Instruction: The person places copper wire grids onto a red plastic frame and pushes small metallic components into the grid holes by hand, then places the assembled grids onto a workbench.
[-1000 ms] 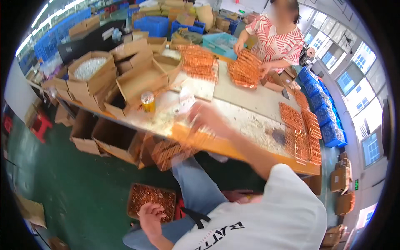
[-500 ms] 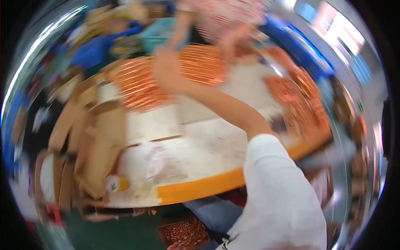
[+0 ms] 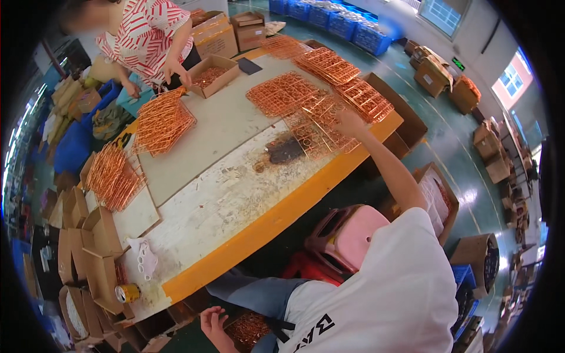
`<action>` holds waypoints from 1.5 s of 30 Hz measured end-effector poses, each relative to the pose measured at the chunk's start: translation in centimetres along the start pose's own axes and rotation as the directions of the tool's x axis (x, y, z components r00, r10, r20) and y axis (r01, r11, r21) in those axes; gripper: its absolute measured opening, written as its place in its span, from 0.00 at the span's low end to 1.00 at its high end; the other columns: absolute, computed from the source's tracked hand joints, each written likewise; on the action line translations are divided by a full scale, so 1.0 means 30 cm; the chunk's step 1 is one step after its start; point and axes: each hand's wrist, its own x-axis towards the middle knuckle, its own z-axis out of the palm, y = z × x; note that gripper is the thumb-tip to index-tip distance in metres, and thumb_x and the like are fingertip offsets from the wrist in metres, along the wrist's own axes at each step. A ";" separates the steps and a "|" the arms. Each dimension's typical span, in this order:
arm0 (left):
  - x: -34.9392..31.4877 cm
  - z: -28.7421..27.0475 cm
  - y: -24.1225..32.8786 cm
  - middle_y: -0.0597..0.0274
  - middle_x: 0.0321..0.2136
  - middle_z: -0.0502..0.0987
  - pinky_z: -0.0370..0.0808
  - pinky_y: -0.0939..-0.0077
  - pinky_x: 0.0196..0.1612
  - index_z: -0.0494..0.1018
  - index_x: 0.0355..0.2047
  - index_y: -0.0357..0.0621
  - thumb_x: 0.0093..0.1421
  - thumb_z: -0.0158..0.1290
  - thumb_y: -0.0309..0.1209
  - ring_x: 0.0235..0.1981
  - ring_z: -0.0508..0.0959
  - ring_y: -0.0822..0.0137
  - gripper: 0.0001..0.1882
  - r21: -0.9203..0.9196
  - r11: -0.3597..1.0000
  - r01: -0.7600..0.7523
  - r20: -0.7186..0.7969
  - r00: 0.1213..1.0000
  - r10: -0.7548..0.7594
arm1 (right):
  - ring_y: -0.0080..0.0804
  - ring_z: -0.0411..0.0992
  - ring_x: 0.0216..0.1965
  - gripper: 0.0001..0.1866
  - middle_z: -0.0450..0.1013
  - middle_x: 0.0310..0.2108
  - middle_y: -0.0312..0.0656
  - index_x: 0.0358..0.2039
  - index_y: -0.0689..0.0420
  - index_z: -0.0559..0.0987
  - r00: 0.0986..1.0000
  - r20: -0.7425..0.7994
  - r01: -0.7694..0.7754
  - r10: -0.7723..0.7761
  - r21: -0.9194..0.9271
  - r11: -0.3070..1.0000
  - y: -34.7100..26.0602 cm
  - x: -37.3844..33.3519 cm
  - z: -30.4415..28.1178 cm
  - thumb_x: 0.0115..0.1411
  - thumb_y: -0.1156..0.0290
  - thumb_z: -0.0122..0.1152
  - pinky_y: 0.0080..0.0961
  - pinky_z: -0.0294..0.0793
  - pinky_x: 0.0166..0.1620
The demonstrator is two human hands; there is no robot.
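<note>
My right hand [image 3: 351,124] reaches across to the right end of the table and touches a loose copper-coloured wire frame [image 3: 318,126]. Its fingers are blurred and partly lost against the wire, so their grip is unclear. Beside it lie a flat pile of wire grids [image 3: 281,94] and thicker stacks of grids [image 3: 365,100]. Low down by my lap, my left hand [image 3: 213,325] is held with loosely bent, parted fingers and nothing visible in it. A box of small copper-coloured pieces [image 3: 248,329] sits just beside that hand, partly hidden.
Two heaps of copper-coloured wire frames [image 3: 163,122] [image 3: 115,176] lie on the table's left side. Across the table, a person in a red-and-white top [image 3: 147,41] stands by an open carton [image 3: 215,75]. A yellow can [image 3: 128,293], cardboard boxes [image 3: 100,276] and a pink stool [image 3: 353,235] are nearby.
My view has swung to the right. My right hand has left the frame heaps on the left for those at the table's right end. More of my left hand now shows.
</note>
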 end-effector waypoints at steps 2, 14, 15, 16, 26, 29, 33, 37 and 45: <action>-0.040 0.028 0.025 0.62 0.32 0.74 0.73 0.80 0.33 0.69 0.31 0.43 0.59 0.46 0.28 0.34 0.75 0.72 0.03 -0.036 0.999 -0.002 0.041 0.999 0.003 | 0.49 0.67 0.46 0.36 0.69 0.42 0.53 0.46 0.62 0.69 0.993 0.118 0.005 -0.012 0.061 0.998 -0.030 -0.009 -0.068 0.46 0.45 0.60 0.43 0.67 0.48; -0.053 0.261 0.039 0.61 0.31 0.75 0.73 0.79 0.34 0.70 0.32 0.39 0.58 0.47 0.25 0.33 0.75 0.70 0.04 -0.356 0.928 -0.110 0.248 0.946 0.208 | 0.49 0.73 0.30 0.10 0.73 0.25 0.50 0.35 0.60 0.70 0.951 -0.309 -0.091 -0.030 -0.371 0.924 0.048 -0.117 -0.319 0.58 0.67 0.47 0.41 0.72 0.33; -0.058 0.282 0.056 0.61 0.31 0.75 0.73 0.79 0.34 0.70 0.33 0.39 0.59 0.47 0.24 0.34 0.75 0.70 0.04 -0.396 0.911 -0.117 0.263 0.936 0.235 | 0.49 0.73 0.31 0.11 0.73 0.25 0.49 0.38 0.60 0.71 0.932 -0.362 -0.104 -0.014 -0.303 0.947 -0.061 -0.172 -0.406 0.58 0.70 0.45 0.38 0.73 0.33; -0.057 0.303 0.068 0.58 0.36 0.74 0.74 0.76 0.38 0.70 0.38 0.39 0.58 0.48 0.26 0.39 0.74 0.67 0.08 -0.397 0.909 -0.126 0.298 0.919 0.257 | 0.50 0.72 0.31 0.11 0.73 0.26 0.48 0.38 0.60 0.71 0.912 -0.394 0.026 -0.112 -0.218 0.976 -0.169 -0.236 -0.449 0.59 0.70 0.44 0.39 0.72 0.34; -0.288 -0.011 -0.297 0.52 0.55 0.63 0.67 0.69 0.53 0.48 0.60 0.47 0.61 0.46 0.31 0.54 0.67 0.61 0.28 -0.799 0.344 -0.494 -0.512 0.858 0.042 | 0.48 0.65 0.48 0.24 0.65 0.48 0.56 0.47 0.65 0.69 0.062 -0.180 0.782 -0.982 0.620 -0.064 -1.520 -1.433 0.100 0.47 0.72 0.57 0.33 0.63 0.53; -0.473 -0.246 -0.425 0.50 0.51 0.67 0.72 0.70 0.47 0.54 0.54 0.46 0.60 0.47 0.27 0.47 0.72 0.61 0.23 -0.553 0.536 -0.638 -0.778 0.625 -0.059 | 0.50 0.59 0.57 0.28 0.60 0.54 0.57 0.48 0.67 0.69 -0.329 -0.160 0.299 -0.931 0.917 -0.264 -1.565 -1.612 0.194 0.44 0.74 0.62 0.35 0.59 0.58; -0.543 -0.269 -0.491 0.48 0.46 0.71 0.76 0.69 0.40 0.57 0.48 0.44 0.58 0.49 0.23 0.41 0.75 0.61 0.19 -0.541 0.640 -0.546 -0.825 0.493 -0.278 | 0.42 0.67 0.48 0.27 0.68 0.44 0.48 0.49 0.63 0.66 -0.050 -0.215 0.326 -0.975 0.920 -0.219 -1.783 -1.461 0.225 0.47 0.75 0.62 0.34 0.65 0.51; -0.491 -0.366 -0.692 0.53 0.39 0.73 0.79 0.69 0.37 0.61 0.42 0.40 0.54 0.53 0.21 0.39 0.77 0.62 0.16 -0.640 0.619 -0.456 -0.695 0.686 -0.213 | 0.27 0.72 0.39 0.17 0.71 0.40 0.41 0.45 0.62 0.69 -0.702 0.519 -0.028 -0.488 0.664 0.747 -1.979 -1.543 0.620 0.54 0.75 0.59 0.25 0.76 0.41; -0.266 -0.391 -0.843 0.57 0.35 0.73 0.79 0.73 0.36 0.62 0.39 0.38 0.50 0.57 0.21 0.34 0.77 0.67 0.18 -0.755 0.561 -0.341 -0.607 0.687 -0.400 | 0.25 0.74 0.31 0.13 0.73 0.35 0.42 0.39 0.66 0.73 -0.524 0.574 0.023 -0.629 0.748 0.664 -1.996 -1.477 0.889 0.53 0.77 0.59 0.18 0.74 0.33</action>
